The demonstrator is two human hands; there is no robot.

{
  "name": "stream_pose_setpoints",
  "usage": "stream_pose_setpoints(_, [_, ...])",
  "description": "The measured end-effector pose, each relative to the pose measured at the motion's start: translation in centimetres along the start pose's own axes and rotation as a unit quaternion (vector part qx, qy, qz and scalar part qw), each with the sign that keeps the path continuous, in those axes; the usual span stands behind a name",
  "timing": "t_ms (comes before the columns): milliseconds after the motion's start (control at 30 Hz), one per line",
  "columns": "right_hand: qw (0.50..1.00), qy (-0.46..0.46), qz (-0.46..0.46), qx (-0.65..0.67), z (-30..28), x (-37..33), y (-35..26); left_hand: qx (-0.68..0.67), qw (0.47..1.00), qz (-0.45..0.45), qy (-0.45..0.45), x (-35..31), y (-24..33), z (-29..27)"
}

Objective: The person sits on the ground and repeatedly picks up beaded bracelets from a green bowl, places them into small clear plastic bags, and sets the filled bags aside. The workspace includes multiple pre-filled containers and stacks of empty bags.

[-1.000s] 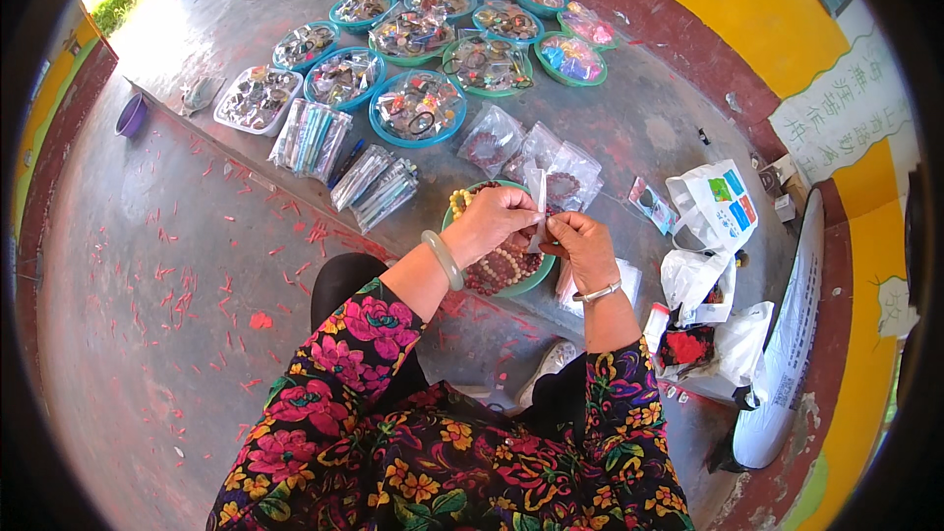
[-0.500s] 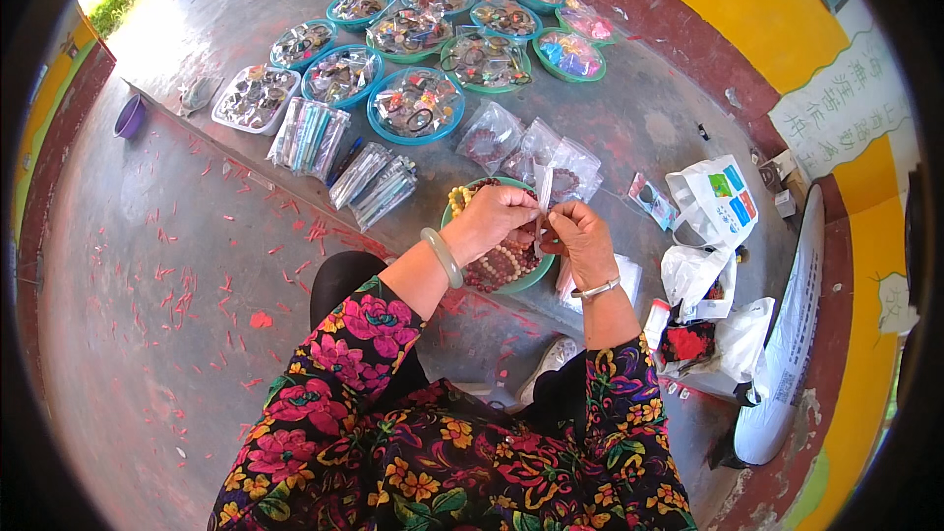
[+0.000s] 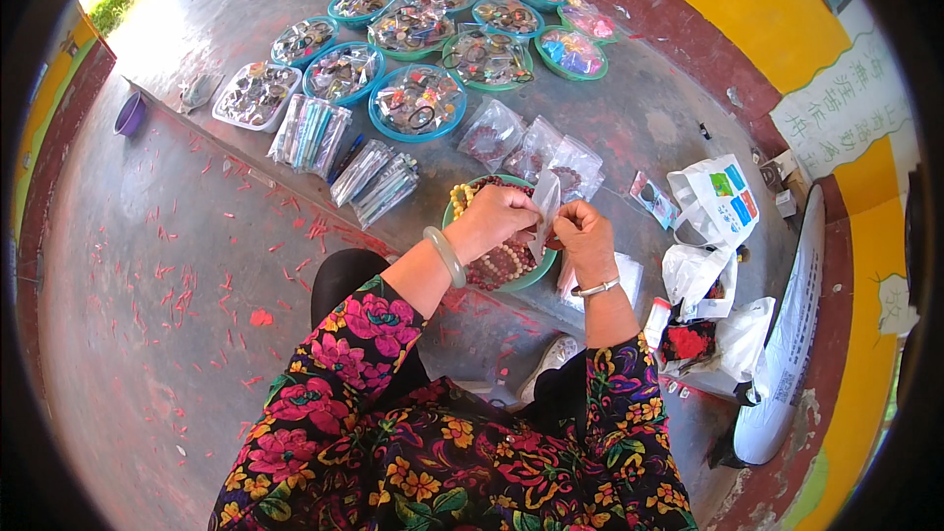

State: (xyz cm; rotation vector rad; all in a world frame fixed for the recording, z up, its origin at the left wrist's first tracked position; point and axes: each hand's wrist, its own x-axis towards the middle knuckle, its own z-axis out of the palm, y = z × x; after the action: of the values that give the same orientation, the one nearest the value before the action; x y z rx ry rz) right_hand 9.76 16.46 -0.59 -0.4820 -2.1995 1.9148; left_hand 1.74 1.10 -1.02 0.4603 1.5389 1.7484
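Observation:
My left hand (image 3: pixel 499 216) pinches the near side of a small clear plastic bag (image 3: pixel 546 199), which stands upright between my hands. At the bag's other edge, my right hand (image 3: pixel 584 234) has its thumb and fingers pressed together on it. Below both hands a green basin (image 3: pixel 521 282) holds strings of beads; dark red and pale pink beads (image 3: pixel 501 265) lie inside, and yellow beads (image 3: pixel 460 199) show at its left rim. My hands hide part of the basin. Just beyond it lie flat clear bags with dark bead bracelets (image 3: pixel 536 149) in them.
Several blue and green basins (image 3: pixel 418 103) of packaged trinkets cover the floor ahead. Bundles of wrapped pens (image 3: pixel 374 182) lie left of the bead basin. White shopping bags (image 3: pixel 716 202) stand at the right, near a stack of clear bags (image 3: pixel 625 280). A purple bucket (image 3: pixel 130 115) is far left.
The plastic bag between my hands has turned and now shows more of its flat face. My right hand has shifted very slightly; my left hand stays nearly in place.

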Motion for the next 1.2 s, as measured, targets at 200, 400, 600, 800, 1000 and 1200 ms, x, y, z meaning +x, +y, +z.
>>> stream_pose_setpoints(200, [0.993, 0.071, 0.05, 0.081, 0.1, -0.1, -1.4, 0.004, 0.997, -0.012, 0.079, 0.1, 0.0, -0.3])
stream_pose_setpoints(400, [0.975, 0.094, -0.119, -0.162, -0.3, 0.1, -0.3, 0.089, 0.993, 0.006, 0.077, 0.1, 0.2, 0.1])
stream_pose_setpoints(600, [0.893, 0.013, -0.272, -0.359, 1.6, -1.4, -2.0, 0.385, 0.883, 0.212, 0.164, -0.9, 0.3, 0.2])
stream_pose_setpoints(800, [0.888, 0.033, -0.259, -0.379, 0.7, -0.9, -2.0, 0.507, 0.748, 0.407, 0.132, -0.8, 2.0, -0.7])
stream_pose_setpoints(1000, [0.909, 0.092, -0.241, -0.327, 0.5, 0.1, -1.2, 0.48, 0.799, 0.357, 0.066, -1.2, 1.6, -1.3])
stream_pose_setpoints(1200, [0.938, 0.066, -0.22, -0.26, 1.9, 0.6, 1.1, 0.468, 0.793, 0.288, 0.265, -1.7, 2.3, -3.4])
